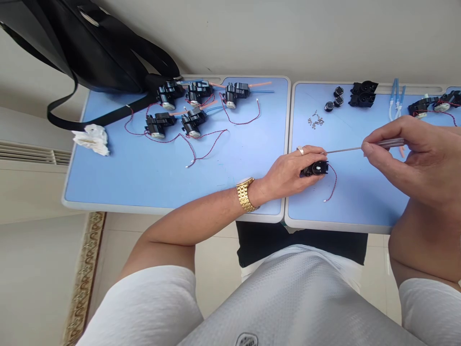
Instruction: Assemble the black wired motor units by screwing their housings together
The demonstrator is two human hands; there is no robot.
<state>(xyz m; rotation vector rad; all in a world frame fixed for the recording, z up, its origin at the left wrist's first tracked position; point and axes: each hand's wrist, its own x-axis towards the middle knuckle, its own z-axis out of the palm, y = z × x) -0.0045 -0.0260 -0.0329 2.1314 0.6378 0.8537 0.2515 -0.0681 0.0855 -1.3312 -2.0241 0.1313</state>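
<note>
Wristwatch in gold links (246,194) and a silver ring (300,151) mark the left hand (291,169), which is closed around a small black motor unit (316,168) over the right-hand of two blue desks (345,207). A twisted red wire (333,185) curls down from the unit onto the desktop. The right hand (396,158) pinches a slim screwdriver (391,142) between thumb and fingers, its thin steel shaft reaching across to end just above the unit, beside the left hand's fingers. (Whether the tip actually bites into anything is too small to make out.)

Further up the same desk lie a small scatter of screws (315,120), three round black parts (333,98), two black housings (363,93) and a bundle of clear tubes with blue markings (396,98). Two more wired black units (428,106) sit at the far right edge.

On the left desk (144,188), five similar black units (194,96) stand in two loose rows, trailing red wires and blue and orange tubes. A black bag (90,48) sprawls over that desk's far corner, its strap (97,115) lying across the surface, and a crumpled white tissue (92,139) sits at the edge. A wall radiator (32,154) runs along the left.
</note>
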